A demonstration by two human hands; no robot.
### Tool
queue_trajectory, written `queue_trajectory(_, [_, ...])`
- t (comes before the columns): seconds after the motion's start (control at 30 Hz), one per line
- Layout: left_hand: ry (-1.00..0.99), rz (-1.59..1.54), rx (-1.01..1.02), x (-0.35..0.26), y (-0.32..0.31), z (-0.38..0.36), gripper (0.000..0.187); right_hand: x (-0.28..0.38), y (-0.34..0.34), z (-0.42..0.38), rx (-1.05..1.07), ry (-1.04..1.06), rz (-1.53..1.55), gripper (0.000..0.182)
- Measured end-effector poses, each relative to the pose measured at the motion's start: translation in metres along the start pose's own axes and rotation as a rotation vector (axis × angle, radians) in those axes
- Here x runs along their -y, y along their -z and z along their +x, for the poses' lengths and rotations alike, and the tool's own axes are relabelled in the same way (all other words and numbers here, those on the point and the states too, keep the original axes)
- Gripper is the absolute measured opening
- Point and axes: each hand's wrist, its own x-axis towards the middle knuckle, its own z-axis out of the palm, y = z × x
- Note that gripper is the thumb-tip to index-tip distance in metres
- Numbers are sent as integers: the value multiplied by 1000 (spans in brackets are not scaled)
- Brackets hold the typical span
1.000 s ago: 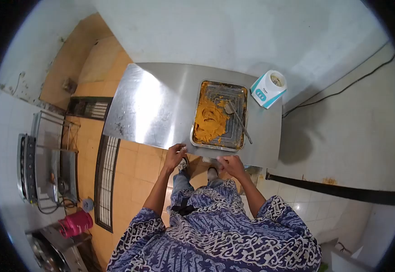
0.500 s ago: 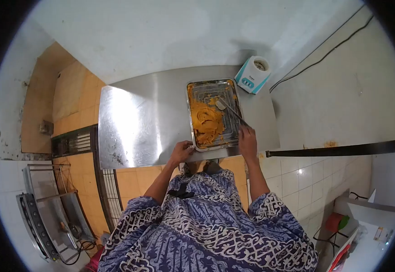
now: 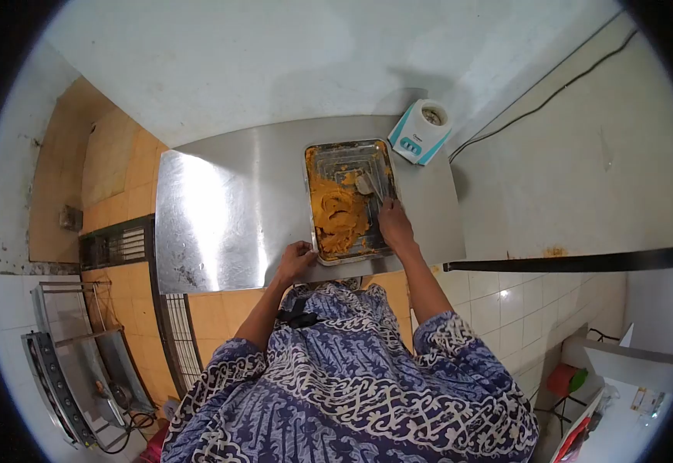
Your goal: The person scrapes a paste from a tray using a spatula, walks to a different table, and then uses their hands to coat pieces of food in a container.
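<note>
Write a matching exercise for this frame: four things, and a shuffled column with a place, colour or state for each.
1. Right hand
2. Paste
3. Appliance
4. Left hand

A. White and teal
B. By the near left corner of the tray
C. Holding the utensil
D. Orange, smeared mostly on the left side

Pairs: 1-C, 2-D, 3-A, 4-B

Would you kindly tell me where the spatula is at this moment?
In the head view, the spatula is in the right half of the tray, beside the orange paste, its handle in the right hand.
</note>
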Motion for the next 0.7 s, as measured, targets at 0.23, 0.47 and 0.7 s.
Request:
queue_trajectory(0.23, [75,-30,-73,-11,-8,-5,23,26,33,-48,29,194,33,38])
queue_trajectory(0.47, [6,-141,13,5,-5,-2,21,39,9,-49,325,86,-4,53])
queue_trajectory(0.7, [7,-182,31,9,-5,-2,19,21,-31,-24,329,69,133,52])
